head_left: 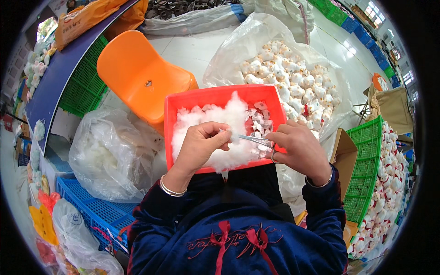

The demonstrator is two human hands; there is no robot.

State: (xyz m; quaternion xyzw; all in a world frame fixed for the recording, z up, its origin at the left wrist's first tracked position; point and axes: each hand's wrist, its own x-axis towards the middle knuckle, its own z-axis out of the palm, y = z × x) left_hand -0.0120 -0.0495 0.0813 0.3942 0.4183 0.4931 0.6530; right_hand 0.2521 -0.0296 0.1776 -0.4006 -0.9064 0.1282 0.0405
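Note:
A red plastic tub (168, 123) rests across my lap, with fluffy white stuffing (234, 110) filling most of it. Small white fabric pieces (259, 120) lie in its right part. Above the tub, my right hand (298, 147) grips metal forceps (253, 138) by their finger loops, the jaws pointing left. The fingers of my left hand (201, 143) are pinched together at the tip of the forceps. What sits between them is too small and hidden to name.
An orange chair (137, 68) stands ahead on the left. Beyond the tub lies a clear bag (229, 62) of small white stuffed toys. A plastic bag of stuffing (107, 156) sits on my left over a blue crate (87, 199). A green crate (364, 169) stands on the right.

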